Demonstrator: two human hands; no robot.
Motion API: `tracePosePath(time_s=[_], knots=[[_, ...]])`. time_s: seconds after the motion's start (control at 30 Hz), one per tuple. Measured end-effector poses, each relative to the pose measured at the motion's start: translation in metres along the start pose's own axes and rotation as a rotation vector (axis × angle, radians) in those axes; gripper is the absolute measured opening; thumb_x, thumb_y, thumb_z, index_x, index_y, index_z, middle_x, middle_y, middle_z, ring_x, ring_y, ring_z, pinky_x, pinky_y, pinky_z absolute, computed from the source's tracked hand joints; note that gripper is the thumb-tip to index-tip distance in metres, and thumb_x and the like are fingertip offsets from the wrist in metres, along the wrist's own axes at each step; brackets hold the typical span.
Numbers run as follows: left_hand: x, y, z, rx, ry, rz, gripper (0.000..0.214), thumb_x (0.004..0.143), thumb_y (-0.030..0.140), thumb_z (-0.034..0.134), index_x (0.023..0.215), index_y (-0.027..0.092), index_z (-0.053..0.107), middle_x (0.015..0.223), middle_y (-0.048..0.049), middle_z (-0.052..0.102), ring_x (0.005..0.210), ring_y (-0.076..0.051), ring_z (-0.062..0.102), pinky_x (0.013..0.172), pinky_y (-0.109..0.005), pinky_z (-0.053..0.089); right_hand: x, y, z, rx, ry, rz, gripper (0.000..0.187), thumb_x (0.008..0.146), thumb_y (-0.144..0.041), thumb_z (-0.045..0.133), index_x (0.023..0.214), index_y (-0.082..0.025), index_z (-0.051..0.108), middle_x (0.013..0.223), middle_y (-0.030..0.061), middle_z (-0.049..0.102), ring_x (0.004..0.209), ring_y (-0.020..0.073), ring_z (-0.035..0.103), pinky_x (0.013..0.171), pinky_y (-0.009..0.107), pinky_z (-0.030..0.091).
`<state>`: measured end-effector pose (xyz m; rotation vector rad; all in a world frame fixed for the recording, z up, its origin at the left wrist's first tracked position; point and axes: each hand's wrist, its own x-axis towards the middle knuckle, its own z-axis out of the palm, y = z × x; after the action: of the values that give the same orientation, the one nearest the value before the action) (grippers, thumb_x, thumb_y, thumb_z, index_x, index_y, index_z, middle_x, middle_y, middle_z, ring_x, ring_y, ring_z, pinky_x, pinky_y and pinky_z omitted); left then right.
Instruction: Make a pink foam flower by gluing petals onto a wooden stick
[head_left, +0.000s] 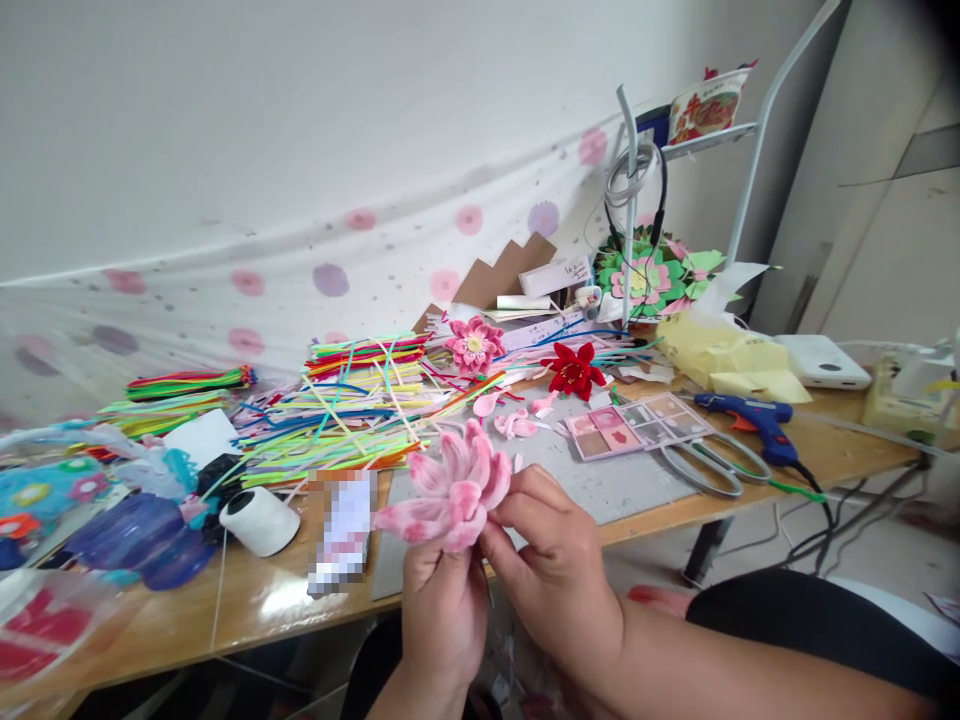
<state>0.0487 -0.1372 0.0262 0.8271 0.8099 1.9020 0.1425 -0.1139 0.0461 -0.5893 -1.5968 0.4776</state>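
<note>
Nearest to you, your left hand (442, 600) was closed around the underside of a pink, fuzzy pipe-cleaner flower (454, 490). It gripped from below, apparently so the looped petals stayed free and uncrushed. Your right hand (551, 565) met it from the right, thumb and fingertips pinched narrowly on the flower's right-hand petals and base. The flower was raised in the air over the near edge of the wooden table (225, 600), close to your body, probably so you could see it well.

Just beyond the flower lay a grey cutting mat (600, 480), with a white spool of thread (260, 520) to its left on the bare wood. On the far part of the mat, a few loose pink petals (514, 423) sat beside a flat palette of pink powders (637, 423). These were near your hands, likely for easy reach. Right of the palette lay grey-handled scissors (709, 465) and a blue glue gun (750, 418), set off to the right side.

Further back, a broad heap of multicoloured pipe cleaners (352, 400) spread across the left and middle of the table. Behind it stood a finished pink flower with a yellow centre (474, 345) and a red flower (574, 370), kept apart from the working space. Farthest, a green and pink paper flower (652, 275) leaned near a white metal rack (630, 200) against the spotted sheet on the wall.
</note>
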Motion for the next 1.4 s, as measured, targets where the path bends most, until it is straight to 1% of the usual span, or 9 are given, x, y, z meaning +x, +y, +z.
tracePosePath(time_s=[0.17,0.4,0.6,0.7,0.77,0.9,1.07,1.23,1.4], knots=[[0.003,0.000,-0.003,0.059,0.005,0.061,0.022,0.070,0.026,0.073,0.092,0.028,0.074,0.087,-0.0022,0.074,0.095,-0.017,0.064,0.092,-0.028,0.046,0.001,0.008,0.001,0.073,-0.009,-0.010,0.012,0.078,-0.010,0.061,0.069,-0.017,0.065,0.070,0.0036,0.060,0.068,0.0147,0.054,0.061,0.025,0.042],[0.007,0.011,-0.005,0.085,-0.048,0.040,0.018,0.069,0.018,0.074,0.086,0.020,0.074,0.081,-0.0043,0.072,0.091,-0.019,0.063,0.085,-0.030,0.048,0.007,0.016,-0.004,0.261,-0.173,0.024,0.022,0.085,-0.010,0.051,0.079,-0.020,0.070,0.075,0.0035,0.061,0.072,0.0134,0.057,0.064,0.023,0.046],[0.008,0.017,-0.002,-0.144,-0.006,-0.211,0.005,0.075,0.020,0.069,0.078,0.016,0.070,0.077,-0.0033,0.068,0.064,-0.011,0.059,0.062,-0.022,0.049,0.008,0.020,-0.004,0.296,-0.105,0.173,0.016,0.081,-0.013,0.059,0.088,-0.021,0.071,0.081,0.0040,0.067,0.074,0.0143,0.063,0.066,0.025,0.051],[0.009,0.018,-0.002,-0.235,0.012,-0.373,0.008,0.073,0.022,0.070,0.077,0.015,0.069,0.075,-0.0035,0.067,0.060,-0.010,0.058,0.061,-0.023,0.049,0.007,0.021,-0.006,0.336,-0.065,0.239,0.012,0.080,-0.016,0.060,0.086,-0.020,0.069,0.076,0.0022,0.065,0.072,0.0140,0.064,0.064,0.025,0.052],[0.009,0.018,-0.001,-0.242,0.030,-0.396,0.010,0.072,0.021,0.071,0.080,0.016,0.068,0.078,-0.0036,0.068,0.062,-0.011,0.059,0.063,-0.024,0.050,0.007,0.021,-0.008,0.323,-0.049,0.227,0.011,0.080,-0.016,0.060,0.084,-0.020,0.069,0.075,0.0024,0.065,0.071,0.0139,0.063,0.063,0.025,0.052],[0.007,0.012,0.005,-0.165,0.004,-0.257,0.017,0.075,0.018,0.068,0.092,0.021,0.068,0.095,-0.0042,0.069,0.082,-0.014,0.063,0.072,-0.026,0.050,0.006,0.021,-0.012,0.256,-0.074,0.160,0.017,0.081,-0.014,0.058,0.090,-0.020,0.071,0.085,0.0060,0.065,0.080,0.0155,0.063,0.070,0.028,0.052],[0.011,0.006,0.010,0.104,-0.034,0.056,0.034,0.070,0.013,0.072,0.102,0.022,0.065,0.105,-0.0049,0.068,0.101,-0.019,0.060,0.087,-0.029,0.046,-0.001,0.027,-0.010,0.288,-0.162,0.209,0.017,0.082,-0.016,0.057,0.092,-0.020,0.070,0.103,0.0079,0.064,0.097,0.0183,0.059,0.080,0.030,0.050],[0.014,0.002,0.005,0.184,-0.026,0.181,0.031,0.066,0.014,0.075,0.094,0.020,0.063,0.094,-0.0029,0.068,0.087,-0.016,0.063,0.078,-0.026,0.048,-0.016,0.039,-0.006,0.416,-0.292,0.369,0.021,0.083,-0.022,0.057,0.102,-0.018,0.065,0.095,0.0072,0.067,0.085,0.0178,0.063,0.072,0.028,0.052],[0.005,-0.003,0.002,0.277,0.055,0.137,0.020,0.063,0.018,0.077,0.078,0.017,0.064,0.072,-0.0002,0.068,0.064,-0.015,0.062,0.064,-0.024,0.049,-0.030,0.041,-0.001,0.327,-0.498,0.329,0.010,0.078,-0.024,0.064,0.074,-0.016,0.067,0.072,0.0021,0.068,0.070,0.0172,0.063,0.070,0.029,0.052]])
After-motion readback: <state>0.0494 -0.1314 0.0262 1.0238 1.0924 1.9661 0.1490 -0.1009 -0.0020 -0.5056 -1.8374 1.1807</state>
